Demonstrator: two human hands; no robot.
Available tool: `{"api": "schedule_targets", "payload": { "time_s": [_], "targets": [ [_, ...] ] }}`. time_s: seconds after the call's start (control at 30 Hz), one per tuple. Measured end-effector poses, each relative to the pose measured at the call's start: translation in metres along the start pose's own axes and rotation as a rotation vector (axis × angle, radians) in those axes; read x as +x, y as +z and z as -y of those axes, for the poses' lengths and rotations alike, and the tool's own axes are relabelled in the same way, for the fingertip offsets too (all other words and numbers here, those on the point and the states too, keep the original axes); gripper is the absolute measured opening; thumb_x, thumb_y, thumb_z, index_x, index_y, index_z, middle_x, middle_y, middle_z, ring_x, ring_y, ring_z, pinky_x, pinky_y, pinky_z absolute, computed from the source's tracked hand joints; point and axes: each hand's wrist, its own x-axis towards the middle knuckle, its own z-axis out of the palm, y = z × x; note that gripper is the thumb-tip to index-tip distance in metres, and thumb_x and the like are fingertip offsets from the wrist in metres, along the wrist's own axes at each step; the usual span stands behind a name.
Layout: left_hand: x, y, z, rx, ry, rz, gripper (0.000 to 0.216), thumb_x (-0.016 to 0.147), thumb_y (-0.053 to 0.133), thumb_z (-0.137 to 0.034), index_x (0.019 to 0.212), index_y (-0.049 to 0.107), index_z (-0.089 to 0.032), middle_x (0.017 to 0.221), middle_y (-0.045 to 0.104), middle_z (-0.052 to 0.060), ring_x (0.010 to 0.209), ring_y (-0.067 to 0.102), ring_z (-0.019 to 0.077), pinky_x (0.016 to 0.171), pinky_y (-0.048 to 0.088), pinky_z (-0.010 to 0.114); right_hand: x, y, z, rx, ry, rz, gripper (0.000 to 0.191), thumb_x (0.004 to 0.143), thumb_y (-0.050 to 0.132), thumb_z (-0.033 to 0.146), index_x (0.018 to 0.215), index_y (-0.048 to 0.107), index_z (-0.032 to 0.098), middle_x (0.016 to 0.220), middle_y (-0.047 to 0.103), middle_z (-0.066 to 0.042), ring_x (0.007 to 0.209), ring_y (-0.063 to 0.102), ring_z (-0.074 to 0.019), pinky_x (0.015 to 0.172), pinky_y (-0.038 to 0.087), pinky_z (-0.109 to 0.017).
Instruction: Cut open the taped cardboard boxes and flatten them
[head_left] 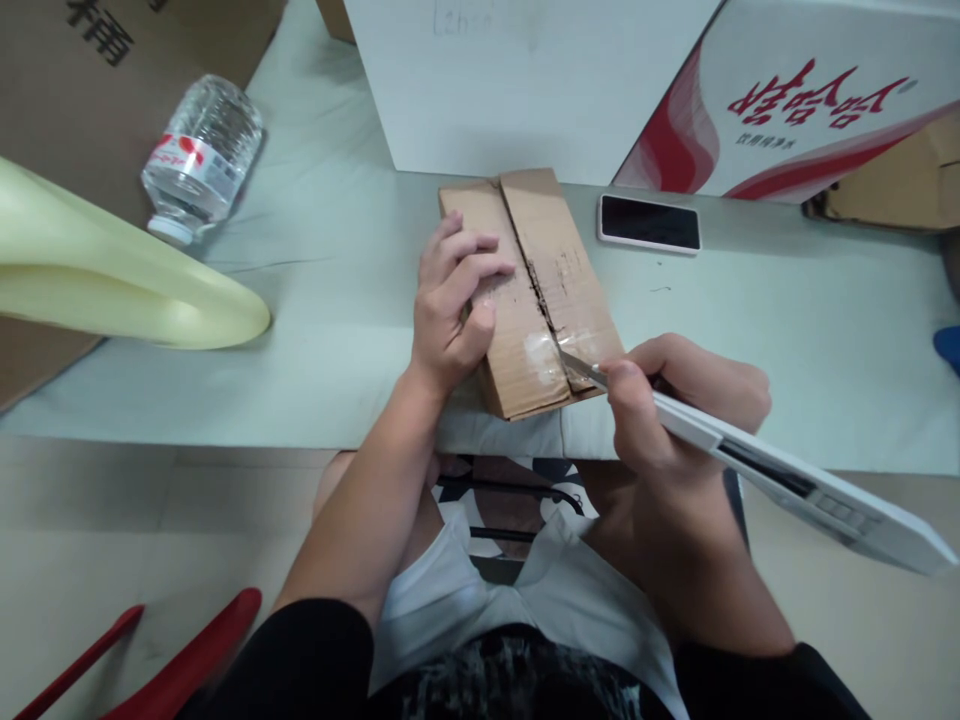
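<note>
A small brown cardboard box (536,262) lies on the pale table (337,300) right in front of me, its taped centre seam partly torn. My left hand (450,300) rests on the box's left flap with its fingers curled, pressing it down. My right hand (675,400) is closed around a white utility knife (787,480). The knife's blade tip (574,365) sits at the near end of the seam.
A phone (649,222) lies face up right of the box. A water bottle (201,155) lies on its side at the far left beside a pale yellow plastic piece (112,285). Large cartons (787,90) stand behind. A red chair (187,660) shows at bottom left.
</note>
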Motion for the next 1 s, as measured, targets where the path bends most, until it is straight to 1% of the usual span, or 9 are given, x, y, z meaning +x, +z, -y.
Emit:
{"api": "schedule_targets", "payload": {
  "time_s": [0.17,0.3,0.4,0.5,0.63,0.73,0.8,0.9,1.0],
  "targets": [
    [0.001,0.002,0.0,0.003,-0.017,0.001,0.072,0.094,0.028,-0.085,0.107,0.074,-0.03,0.129,0.07,0.009,0.149,0.049,0.0378,0.134,0.029,0.063,-0.002,-0.005,0.002,-0.035,0.029,0.009,0.027,0.088,0.057,0.024,0.061,0.052,0.022,0.046,0.043,0.006,0.04,0.037,-0.0083,0.041,0.028,-0.024],
    [-0.001,0.002,0.0,0.017,0.016,-0.016,0.067,0.097,0.029,-0.081,0.11,0.073,-0.032,0.129,0.071,0.008,0.148,0.051,0.0368,0.133,0.031,0.061,-0.004,-0.01,0.007,-0.083,0.051,0.028,0.029,0.089,0.057,0.026,0.061,0.051,0.023,0.045,0.043,0.005,0.04,0.037,-0.009,0.042,0.03,-0.025],
    [-0.002,0.002,0.0,0.026,0.033,-0.023,0.064,0.099,0.029,-0.077,0.112,0.073,-0.032,0.129,0.071,0.008,0.149,0.05,0.0361,0.133,0.031,0.06,-0.005,-0.012,0.008,-0.087,0.038,0.001,0.031,0.088,0.056,0.025,0.058,0.047,0.023,0.046,0.042,0.005,0.041,0.036,-0.0093,0.042,0.029,-0.026],
    [-0.002,0.003,0.001,0.013,0.043,-0.008,0.063,0.099,0.029,-0.076,0.113,0.072,-0.032,0.131,0.071,0.008,0.15,0.049,0.0357,0.134,0.03,0.06,-0.005,-0.01,0.006,-0.073,0.017,-0.005,0.031,0.086,0.057,0.022,0.057,0.044,0.023,0.046,0.038,0.006,0.04,0.033,-0.0082,0.042,0.026,-0.026],
    [-0.002,0.004,0.002,0.018,0.024,-0.011,0.069,0.098,0.027,-0.08,0.111,0.072,-0.031,0.13,0.07,0.009,0.15,0.049,0.0369,0.134,0.029,0.061,-0.001,-0.007,0.003,-0.029,-0.022,0.004,0.029,0.085,0.057,0.018,0.059,0.044,0.021,0.046,0.038,0.007,0.041,0.033,-0.0071,0.042,0.025,-0.024],
    [-0.002,0.004,0.002,0.015,0.003,-0.015,0.07,0.096,0.028,-0.082,0.11,0.072,-0.03,0.13,0.07,0.01,0.149,0.049,0.0385,0.134,0.028,0.063,-0.001,-0.009,0.003,0.002,-0.013,0.043,0.029,0.084,0.058,0.018,0.059,0.045,0.021,0.046,0.038,0.007,0.041,0.032,-0.0071,0.042,0.024,-0.025],
    [-0.002,0.004,0.002,0.024,-0.023,-0.011,0.07,0.096,0.029,-0.083,0.109,0.073,-0.03,0.131,0.07,0.01,0.149,0.05,0.0396,0.133,0.028,0.064,-0.003,-0.013,0.005,0.028,0.027,0.056,0.028,0.083,0.06,0.019,0.058,0.047,0.021,0.046,0.037,0.007,0.041,0.031,-0.0071,0.043,0.025,-0.026],
    [-0.002,0.002,0.004,0.005,0.0,-0.01,0.066,0.097,0.031,-0.081,0.11,0.072,-0.03,0.133,0.069,0.01,0.149,0.05,0.0385,0.134,0.029,0.064,-0.007,-0.019,0.008,0.114,0.102,-0.004,0.026,0.081,0.06,0.02,0.058,0.051,0.022,0.047,0.041,0.006,0.041,0.035,-0.0086,0.044,0.027,-0.028],
    [-0.002,0.002,0.008,-0.022,0.072,-0.023,0.059,0.1,0.034,-0.075,0.112,0.072,-0.03,0.132,0.07,0.009,0.15,0.05,0.0366,0.133,0.031,0.063,-0.004,-0.016,0.0,0.33,0.101,-0.195,0.017,0.077,0.054,0.017,0.061,0.054,0.023,0.051,0.048,0.003,0.044,0.044,-0.0121,0.045,0.03,-0.029]
  ]
}}
